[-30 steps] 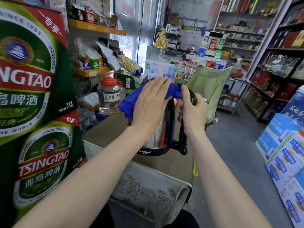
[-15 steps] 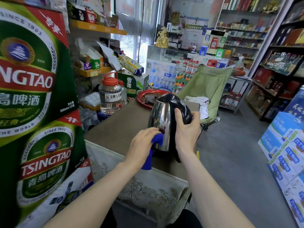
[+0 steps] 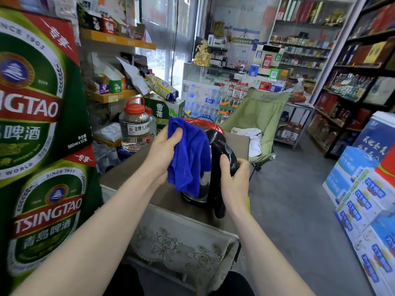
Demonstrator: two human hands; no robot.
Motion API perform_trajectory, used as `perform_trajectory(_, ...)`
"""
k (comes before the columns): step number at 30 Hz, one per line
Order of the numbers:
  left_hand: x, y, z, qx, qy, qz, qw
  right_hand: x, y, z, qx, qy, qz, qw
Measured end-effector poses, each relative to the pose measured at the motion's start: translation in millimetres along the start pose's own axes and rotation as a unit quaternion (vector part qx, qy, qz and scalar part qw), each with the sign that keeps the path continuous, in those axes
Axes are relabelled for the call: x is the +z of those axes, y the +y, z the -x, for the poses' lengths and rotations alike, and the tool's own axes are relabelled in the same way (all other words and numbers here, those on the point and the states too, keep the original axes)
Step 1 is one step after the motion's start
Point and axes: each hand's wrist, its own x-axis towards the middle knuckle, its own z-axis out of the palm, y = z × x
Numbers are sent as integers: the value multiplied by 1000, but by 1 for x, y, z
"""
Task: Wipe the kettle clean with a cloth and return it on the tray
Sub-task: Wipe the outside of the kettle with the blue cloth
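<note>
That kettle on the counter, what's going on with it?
A person is cleaning it. The right hand grips the kettle by its black handle, steadying it on the table. The left hand holds a blue cloth draped against the kettle's side. The red tray sits behind it, so the kettle isn't back there yet.

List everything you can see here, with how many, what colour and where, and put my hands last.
kettle: one, steel and black, on the table
cloth: one, blue, draped over the kettle's side
tray: one, red, behind the kettle
table: one, brown top
jar: one, clear with red lid, left of the tray
beer cartons: two stacked, green, far left
folding chair: one, green, beyond the table
left hand: gripping the cloth
right hand: gripping the kettle's handle
</note>
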Motion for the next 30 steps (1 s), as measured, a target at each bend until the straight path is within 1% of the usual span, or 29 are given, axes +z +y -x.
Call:
perform_trajectory(2,6,7,5,2,-33,-22,999,-9,-14,-4,-106,44,59,992)
perform_trajectory(3,9,11,8,2,-46,-28,999,-14,-27,-6,-167,33,68,983)
perform_trajectory(4,12,15,10,-2,-55,-24,998,-19,-39,-11,-219,-8,68,973)
perform_trajectory(5,14,19,13,-9,-61,-13,998,-22,-51,-14,-249,-67,70,964)
perform_trajectory(6,15,22,14,-17,-65,3,998,-23,-61,-16,-255,-130,68,956)
perform_trajectory(7,15,26,16,-20,-69,16,997,-25,-66,-20,-233,-182,54,954)
perform_trajectory(8,13,28,17,-18,-70,16,997,-27,-68,-24,-193,-229,23,954)
perform_trajectory(10,7,29,17,-14,-61,-21,998,-32,-68,-30,-138,-269,2,953)
perform_trajectory(11,3,29,17,-16,-53,-40,998,-34,-66,-32,-128,-275,8,953)
perform_trajectory(13,-4,26,16,-30,-26,-69,997,-34,-66,-34,-114,-260,19,959)
perform_trajectory(15,-10,21,15,-21,10,-106,994,-32,-68,-36,-88,-230,15,969)
perform_trajectory(18,-18,17,12,31,54,-210,976,-29,-74,-38,-38,-182,-4,983)
perform_trajectory(21,-15,14,15,104,80,-311,941,-21,-85,-31,5,-171,-19,985)
perform_trajectory(23,-6,12,19,145,85,-358,919,-14,-94,-26,54,-195,-80,976)
perform_trajectory(24,-3,10,20,153,81,-368,914,-11,-99,-24,78,-208,-112,968)
perform_trajectory(26,2,10,24,141,54,-355,922,-10,-105,-23,108,-227,-163,954)
perform_trajectory(28,3,9,27,105,1,-328,939,-12,-108,-24,138,-252,-223,931)
perform_trajectory(30,2,5,28,101,-26,-354,929,-17,-113,-21,184,-308,-265,895)
